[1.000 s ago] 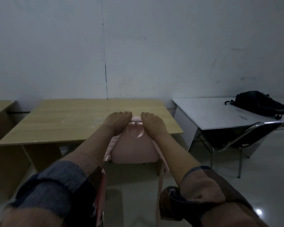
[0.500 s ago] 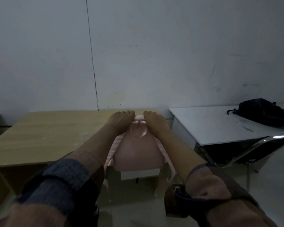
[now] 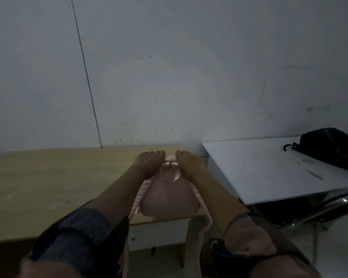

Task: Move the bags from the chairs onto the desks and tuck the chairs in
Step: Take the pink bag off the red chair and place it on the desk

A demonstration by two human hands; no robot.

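Observation:
A pink backpack [image 3: 168, 199] hangs from both my hands over the right end of the wooden desk [image 3: 48, 183]. My left hand [image 3: 149, 163] and my right hand [image 3: 189, 163] grip its top on either side of the carry loop. Its lower part reaches the desk's front edge, and its straps dangle below that edge. A black bag [image 3: 329, 147] lies on the white desk [image 3: 259, 169] to the right. A black chair with a chrome frame [image 3: 319, 207] sits partly under that white desk.
A grey wall [image 3: 189, 67] rises right behind both desks. A narrow gap separates the wooden desk from the white one. Pale floor [image 3: 340, 247] shows at the lower right. My rolled dark sleeves fill the bottom of the view.
I have come closer to the wooden desk and carried the pink backpack forward and up, from in front of the desk's edge to over its top.

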